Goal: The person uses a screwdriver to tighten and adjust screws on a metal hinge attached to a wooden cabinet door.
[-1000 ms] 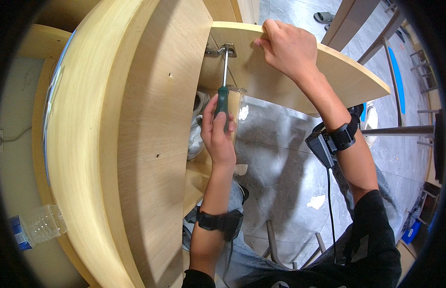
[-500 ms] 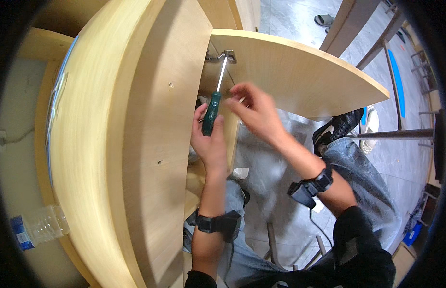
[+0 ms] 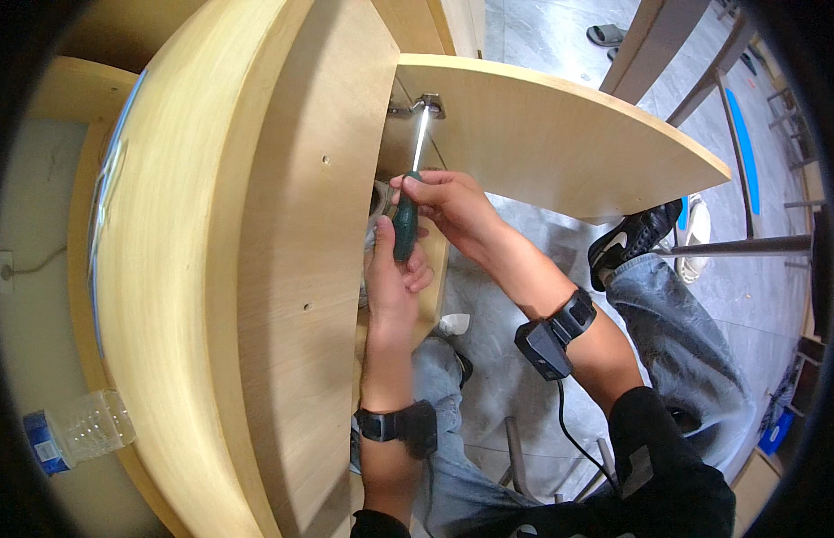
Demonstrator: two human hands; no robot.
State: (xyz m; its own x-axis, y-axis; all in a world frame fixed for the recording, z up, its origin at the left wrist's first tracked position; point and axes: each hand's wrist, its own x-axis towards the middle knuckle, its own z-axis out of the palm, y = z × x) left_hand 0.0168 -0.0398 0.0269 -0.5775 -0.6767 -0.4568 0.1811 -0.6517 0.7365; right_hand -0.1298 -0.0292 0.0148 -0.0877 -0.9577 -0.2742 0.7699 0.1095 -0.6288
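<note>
Here the screwdriver stands nearly upright in front of the open cabinet, its bright steel shaft running up to a metal hinge fixed where the cabinet door meets the cabinet side panel. The left hand is clenched around the lower part of the dark green handle, while the right hand pinches the top of that handle with its fingertips, so both are grasping the tool. It looks stiff and light, a slim rod that should not bend; the handle seems ribbed or rubbery and so likely gives a firm hold, whereas the polished shaft would probably be slippery. The handle is the sensible place to take it, low for turning force and high for steadying the tip. The tip itself is too small to tell whether it sits in a screw head. The door is pale wood, swung open to the right; a clear plastic bottle lies at lower left beside the cabinet
</note>
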